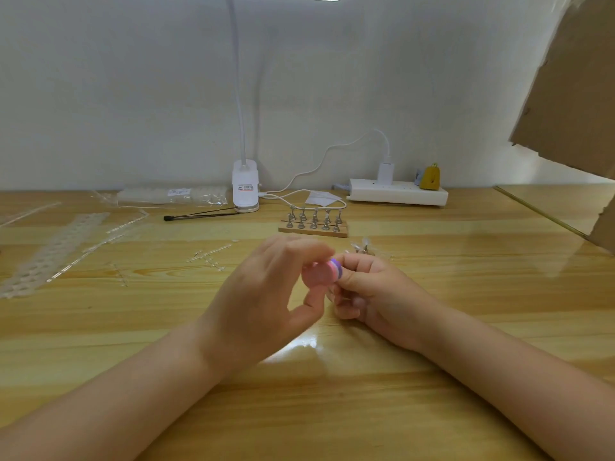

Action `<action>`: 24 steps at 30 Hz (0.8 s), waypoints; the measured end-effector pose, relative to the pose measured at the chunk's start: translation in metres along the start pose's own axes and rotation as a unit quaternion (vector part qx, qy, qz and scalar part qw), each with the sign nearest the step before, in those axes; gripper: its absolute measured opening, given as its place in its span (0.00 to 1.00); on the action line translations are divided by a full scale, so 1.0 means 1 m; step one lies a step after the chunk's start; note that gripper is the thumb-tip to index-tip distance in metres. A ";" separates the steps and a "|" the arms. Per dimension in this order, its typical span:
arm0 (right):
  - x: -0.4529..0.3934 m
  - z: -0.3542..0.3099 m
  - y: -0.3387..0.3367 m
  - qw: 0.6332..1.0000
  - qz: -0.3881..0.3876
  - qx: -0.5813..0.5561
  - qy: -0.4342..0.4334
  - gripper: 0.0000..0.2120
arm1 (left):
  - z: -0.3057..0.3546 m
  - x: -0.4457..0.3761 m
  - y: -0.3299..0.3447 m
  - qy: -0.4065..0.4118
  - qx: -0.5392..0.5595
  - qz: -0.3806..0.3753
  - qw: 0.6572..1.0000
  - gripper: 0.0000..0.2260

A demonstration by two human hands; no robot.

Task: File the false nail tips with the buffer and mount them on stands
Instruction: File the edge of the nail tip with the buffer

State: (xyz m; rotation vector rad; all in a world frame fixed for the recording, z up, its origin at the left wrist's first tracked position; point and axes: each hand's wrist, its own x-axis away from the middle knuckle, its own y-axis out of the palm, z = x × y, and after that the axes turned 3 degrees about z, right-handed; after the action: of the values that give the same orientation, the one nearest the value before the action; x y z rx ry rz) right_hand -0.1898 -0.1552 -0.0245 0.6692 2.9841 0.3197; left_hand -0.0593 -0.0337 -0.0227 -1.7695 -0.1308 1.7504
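Both hands meet above the middle of the wooden table (466, 287). My right hand (376, 291) grips a small buffer block (334, 269) with pink, white and purple layers, between thumb and fingers. My left hand (266, 294) has its thumb and curled fingers pinched together against the buffer's face. Motion blur hides the clear nail tip between them. Behind the hands, a wooden base carries two rows of small metal nail stands (314, 224). One loose stand with clear nail tips (364, 247) lies just beyond my right hand.
Empty clear tip strips (56, 247) and snapped sprue bits (209, 256) lie at the left. At the back are a bag of tips (173, 196), a black-tipped tool (199, 216), a clip lamp base (245, 191), a power strip (397, 193) and cardboard (572, 78).
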 end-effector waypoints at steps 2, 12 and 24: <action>0.000 -0.001 -0.001 1.000 -0.013 -0.002 0.009 0.03 | -0.004 0.000 -0.002 0.006 -0.035 -0.021 0.999 0.17; 0.001 -0.005 -0.002 0.999 -0.043 0.001 0.019 0.04 | -0.003 -0.001 -0.004 0.036 -0.040 -0.026 0.998 0.18; 0.002 -0.004 -0.001 1.000 -0.026 -0.007 0.016 0.03 | -0.010 0.001 -0.009 -0.021 -0.045 -0.014 0.999 0.18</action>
State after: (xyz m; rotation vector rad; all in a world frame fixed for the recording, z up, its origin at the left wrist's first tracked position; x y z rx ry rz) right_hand -0.1929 -0.1559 -0.0211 0.5895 3.0204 0.3508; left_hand -0.0467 -0.0292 -0.0203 -1.7851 -0.2550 1.7872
